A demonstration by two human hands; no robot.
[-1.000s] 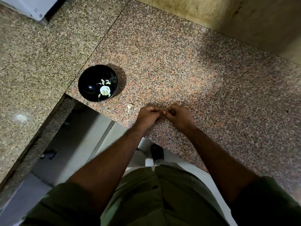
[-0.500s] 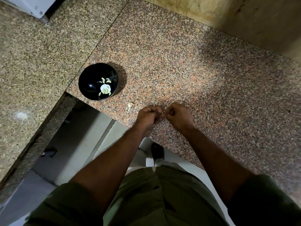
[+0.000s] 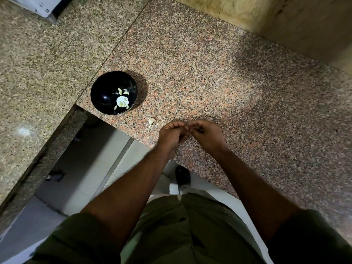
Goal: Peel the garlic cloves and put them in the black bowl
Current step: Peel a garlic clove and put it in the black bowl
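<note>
The black bowl (image 3: 102, 103) stands near the counter's inner corner with several pale peeled garlic cloves (image 3: 122, 101) in its bottom. One unpeeled garlic clove (image 3: 151, 121) lies on the granite just left of my hands. My left hand (image 3: 171, 135) and my right hand (image 3: 206, 135) meet fingertip to fingertip above the counter's front edge. Between their fingertips they pinch a small garlic clove (image 3: 187, 128), which the fingers mostly hide.
The speckled granite counter (image 3: 228, 88) runs right and back to a yellowish wall (image 3: 285, 20). A second granite slab (image 3: 38, 63) lies to the left, with a white appliance corner (image 3: 42, 6) at the top left. Below the front edge is the floor and a dark shoe (image 3: 182, 177).
My hands were joined, drew slightly apart, and are now together again at the fingertips. The bowl and the loose clove have not moved.
</note>
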